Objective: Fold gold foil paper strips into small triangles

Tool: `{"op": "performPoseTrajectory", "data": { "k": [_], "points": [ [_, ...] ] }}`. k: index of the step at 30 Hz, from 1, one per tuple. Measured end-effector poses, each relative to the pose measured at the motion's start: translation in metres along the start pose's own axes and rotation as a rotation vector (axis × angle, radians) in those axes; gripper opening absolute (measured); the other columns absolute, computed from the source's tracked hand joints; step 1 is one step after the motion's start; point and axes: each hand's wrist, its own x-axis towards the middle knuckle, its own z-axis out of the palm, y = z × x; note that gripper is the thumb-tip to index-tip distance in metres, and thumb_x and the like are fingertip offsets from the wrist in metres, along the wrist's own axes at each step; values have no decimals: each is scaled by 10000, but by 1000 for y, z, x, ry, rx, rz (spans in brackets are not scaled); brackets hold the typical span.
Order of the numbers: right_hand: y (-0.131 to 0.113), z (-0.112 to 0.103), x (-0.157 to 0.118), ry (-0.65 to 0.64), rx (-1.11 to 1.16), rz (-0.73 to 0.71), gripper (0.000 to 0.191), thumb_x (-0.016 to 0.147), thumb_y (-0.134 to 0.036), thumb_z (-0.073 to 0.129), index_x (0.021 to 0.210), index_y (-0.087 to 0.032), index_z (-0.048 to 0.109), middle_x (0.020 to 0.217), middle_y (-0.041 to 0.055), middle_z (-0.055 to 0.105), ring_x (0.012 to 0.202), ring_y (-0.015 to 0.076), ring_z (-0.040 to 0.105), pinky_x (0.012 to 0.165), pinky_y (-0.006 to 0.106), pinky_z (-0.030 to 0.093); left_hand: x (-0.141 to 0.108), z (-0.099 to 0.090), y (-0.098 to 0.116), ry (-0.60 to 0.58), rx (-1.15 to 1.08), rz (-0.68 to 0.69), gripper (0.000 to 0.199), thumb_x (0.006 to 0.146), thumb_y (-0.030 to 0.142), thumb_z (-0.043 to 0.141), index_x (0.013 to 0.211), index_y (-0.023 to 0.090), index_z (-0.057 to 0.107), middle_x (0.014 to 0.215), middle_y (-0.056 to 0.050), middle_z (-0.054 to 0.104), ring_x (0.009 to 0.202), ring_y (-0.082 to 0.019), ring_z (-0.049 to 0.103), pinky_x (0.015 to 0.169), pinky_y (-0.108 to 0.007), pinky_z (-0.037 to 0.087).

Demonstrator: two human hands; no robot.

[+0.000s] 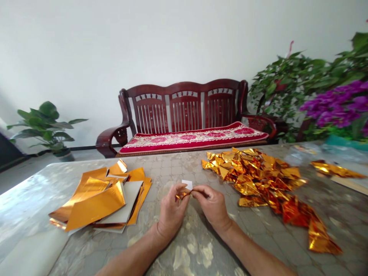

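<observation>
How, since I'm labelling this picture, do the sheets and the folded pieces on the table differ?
The sheets lie mostly flat; the folded pieces are creased into pointed shapes. The sheets show some pale backs; the folded pieces show mainly gold, with some orange-red. Both have shiny gold surfaces and lie on the table.

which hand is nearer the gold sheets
Left. The left hand is to the right of the gold sheets, not touching them; the right hand is farther right, beyond the left hand.
</observation>
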Motion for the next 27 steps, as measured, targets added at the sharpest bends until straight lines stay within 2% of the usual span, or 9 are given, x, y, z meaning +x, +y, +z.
{"op": "performPoseTrajectory", "data": {
  "k": [11, 20, 27],
  "points": [
    [0, -1, -2, -41, -44, -69, 125, 857, -279, 642, 879, -259, 764, 846, 15, 768, 765, 184, 711, 750, 276, 564, -2, -4, -1, -30, 165, 147, 196, 912, 209, 558, 1104, 227, 598, 895, -11, 728, 715, -112, 664, 675, -220, 531],
    [-2, -1, -2, -13, -45, -43, 107, 844, -273, 657, 848, -248, 761, 798, 6, 766, 704, 173, 706, 714, 256, 557, 0, -3, 1, -20, 171, 145, 245, 899, 179, 559, 1139, 226, 580, 865, 4, 727, 693, -105, 667, 677, -212, 537],
    [-1, -3, -3, -48, -85, -90, 116, 865, -265, 641, 879, -254, 756, 839, 12, 768, 760, 181, 714, 739, 271, 551, 0, -5, 0, -23, 219, 195, 261, 886, 153, 572, 1134, 231, 591, 849, 11, 741, 687, -106, 680, 651, -203, 531]
  ]
}}
